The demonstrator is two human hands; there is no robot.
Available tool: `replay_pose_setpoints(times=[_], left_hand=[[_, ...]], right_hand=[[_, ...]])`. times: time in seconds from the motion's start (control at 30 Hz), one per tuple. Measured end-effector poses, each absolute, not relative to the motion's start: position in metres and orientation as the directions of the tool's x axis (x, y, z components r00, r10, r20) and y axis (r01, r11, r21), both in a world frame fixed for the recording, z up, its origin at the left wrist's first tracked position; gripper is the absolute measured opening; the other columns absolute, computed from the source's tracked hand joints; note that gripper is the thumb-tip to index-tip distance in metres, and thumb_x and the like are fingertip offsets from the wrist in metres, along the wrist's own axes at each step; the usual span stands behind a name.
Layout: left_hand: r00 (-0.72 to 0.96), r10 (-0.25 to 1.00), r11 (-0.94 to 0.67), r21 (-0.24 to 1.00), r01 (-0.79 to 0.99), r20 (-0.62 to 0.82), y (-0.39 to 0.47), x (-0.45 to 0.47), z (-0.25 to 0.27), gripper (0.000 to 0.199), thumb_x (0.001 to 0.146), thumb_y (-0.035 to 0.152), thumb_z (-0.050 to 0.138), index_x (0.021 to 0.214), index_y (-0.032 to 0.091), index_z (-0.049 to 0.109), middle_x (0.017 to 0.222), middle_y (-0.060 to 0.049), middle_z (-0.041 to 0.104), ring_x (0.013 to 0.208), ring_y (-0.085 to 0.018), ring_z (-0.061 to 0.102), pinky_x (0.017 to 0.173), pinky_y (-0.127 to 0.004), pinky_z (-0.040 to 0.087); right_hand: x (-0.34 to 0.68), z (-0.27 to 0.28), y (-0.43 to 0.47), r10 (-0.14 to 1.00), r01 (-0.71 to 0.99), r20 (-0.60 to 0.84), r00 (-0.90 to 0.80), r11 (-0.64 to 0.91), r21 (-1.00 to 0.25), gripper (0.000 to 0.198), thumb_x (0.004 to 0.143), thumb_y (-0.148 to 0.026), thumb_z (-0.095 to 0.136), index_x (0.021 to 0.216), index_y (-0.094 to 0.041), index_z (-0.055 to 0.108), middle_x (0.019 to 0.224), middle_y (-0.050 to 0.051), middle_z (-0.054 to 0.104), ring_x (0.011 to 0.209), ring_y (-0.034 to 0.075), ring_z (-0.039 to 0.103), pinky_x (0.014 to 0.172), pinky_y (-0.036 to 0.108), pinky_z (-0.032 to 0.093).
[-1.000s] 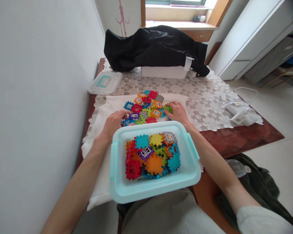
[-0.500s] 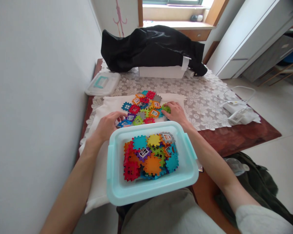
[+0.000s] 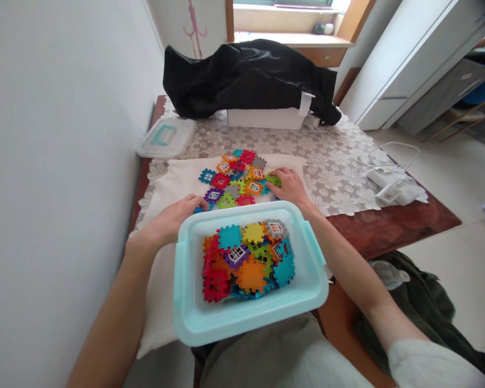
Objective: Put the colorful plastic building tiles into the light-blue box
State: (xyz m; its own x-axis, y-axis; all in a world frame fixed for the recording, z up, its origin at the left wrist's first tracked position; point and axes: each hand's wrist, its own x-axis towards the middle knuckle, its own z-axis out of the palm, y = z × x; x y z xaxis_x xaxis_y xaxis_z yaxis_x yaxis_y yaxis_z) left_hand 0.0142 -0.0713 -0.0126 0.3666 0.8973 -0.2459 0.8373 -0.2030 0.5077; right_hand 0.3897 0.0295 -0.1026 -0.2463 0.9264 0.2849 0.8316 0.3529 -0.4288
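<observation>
A pile of colourful interlocking building tiles [image 3: 234, 186], some with window frames, lies on a white cloth [image 3: 173, 178]. At its left near edge, my left hand [image 3: 180, 215] has its fingers curled down on a blue tile [image 3: 198, 209], partly hidden by the bin's rim. On the pile's right side, my right hand [image 3: 290, 187] holds a green tile [image 3: 274, 180] between thumb and fingers. Closer to my body, a light turquoise plastic bin [image 3: 313, 280] contains more tiles, with an orange tile [image 3: 251, 275] on top.
A clear lid [image 3: 145, 145] with a turquoise handle lies at the table's back left, near the wall. Black fabric [image 3: 254, 75] covers a white box [image 3: 262, 118] at the back. A white device [image 3: 392, 183] sits at the right, and a dark bag [image 3: 424, 296] is below.
My left hand has moved down and closer to me, its fingers now lower at the blue tile. My right hand stays at the green tile. The view has shifted slightly.
</observation>
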Motion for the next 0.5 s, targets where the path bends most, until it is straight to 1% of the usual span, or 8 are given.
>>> replay_pose_setpoints(times=[0.07,0.13,0.23,0.27,0.33,0.4,0.43,0.5], left_hand=[[0.345,0.899,-0.186,0.479,0.858,-0.270,-0.0733,0.0183,-0.0093,0.039,0.086,0.050,0.064,0.112,0.023,0.075,0.126,-0.011,0.071,0.107,-0.033,0.077,0.096,-0.044,0.058],[0.337,0.904,-0.181,0.480,0.859,-0.263,-0.0729,0.0213,-0.0073,0.036,0.085,0.048,0.063,0.107,0.023,0.076,0.123,-0.011,0.072,0.103,-0.032,0.076,0.095,-0.044,0.057],[0.368,0.906,-0.202,0.551,0.809,-0.208,-0.0693,0.0228,-0.0064,0.034,0.081,0.048,0.066,0.100,0.022,0.078,0.114,-0.010,0.078,0.104,-0.033,0.076,0.098,-0.043,0.056],[0.367,0.908,-0.191,0.580,0.792,-0.203,-0.0682,0.0228,-0.0064,0.035,0.079,0.049,0.068,0.100,0.022,0.078,0.109,-0.009,0.080,0.101,-0.032,0.076,0.095,-0.042,0.057],[0.326,0.920,-0.131,0.614,0.778,-0.217,-0.0671,0.0228,-0.0068,0.037,0.077,0.049,0.071,0.101,0.022,0.080,0.096,-0.007,0.080,0.086,-0.029,0.074,0.083,-0.038,0.056],[0.268,0.940,-0.081,0.622,0.779,-0.212,-0.0676,0.0234,-0.0079,0.038,0.078,0.049,0.073,0.102,0.020,0.081,0.084,-0.004,0.077,0.075,-0.025,0.068,0.070,-0.035,0.051],[0.253,0.947,-0.078,0.624,0.777,-0.196,-0.0683,0.0239,-0.0088,0.037,0.079,0.049,0.073,0.100,0.020,0.081,0.080,-0.003,0.076,0.073,-0.025,0.066,0.067,-0.033,0.048],[0.254,0.953,-0.095,0.636,0.766,-0.163,-0.0697,0.0244,-0.0112,0.035,0.081,0.051,0.074,0.096,0.020,0.079,0.080,-0.003,0.076,0.075,-0.025,0.067,0.064,-0.032,0.047]], right_hand=[[0.3901,-0.1036,0.0297,0.925,0.830,0.290,-0.243,0.354,-0.432,0.032,0.105,-0.038,0.073,0.130,-0.019,0.082,0.137,0.016,0.077,0.125,0.040,0.066,0.114,0.059,0.054],[0.3907,-0.1046,0.0299,0.924,0.826,0.297,-0.241,0.356,-0.437,0.031,0.105,-0.038,0.073,0.130,-0.021,0.082,0.137,0.016,0.077,0.124,0.039,0.065,0.114,0.059,0.054],[0.3914,-0.1057,0.0304,0.923,0.818,0.298,-0.244,0.361,-0.447,0.032,0.106,-0.039,0.073,0.130,-0.021,0.082,0.137,0.016,0.076,0.125,0.040,0.065,0.114,0.059,0.054],[0.3915,-0.1058,0.0306,0.923,0.816,0.296,-0.245,0.361,-0.450,0.032,0.106,-0.040,0.073,0.130,-0.021,0.082,0.137,0.016,0.076,0.126,0.040,0.065,0.115,0.060,0.053],[0.3914,-0.1056,0.0310,0.925,0.814,0.291,-0.246,0.360,-0.456,0.032,0.106,-0.040,0.074,0.130,-0.021,0.082,0.137,0.016,0.076,0.127,0.040,0.065,0.116,0.060,0.053],[0.3911,-0.1050,0.0310,0.927,0.815,0.286,-0.242,0.354,-0.459,0.031,0.106,-0.040,0.074,0.129,-0.022,0.082,0.136,0.016,0.077,0.127,0.040,0.065,0.116,0.060,0.053],[0.3909,-0.1046,0.0309,0.929,0.817,0.282,-0.239,0.349,-0.459,0.030,0.106,-0.040,0.073,0.129,-0.022,0.082,0.137,0.016,0.077,0.127,0.040,0.065,0.116,0.060,0.053],[0.3905,-0.1036,0.0305,0.932,0.820,0.274,-0.235,0.342,-0.458,0.030,0.106,-0.040,0.073,0.129,-0.023,0.082,0.137,0.016,0.077,0.128,0.041,0.065,0.116,0.061,0.053]])
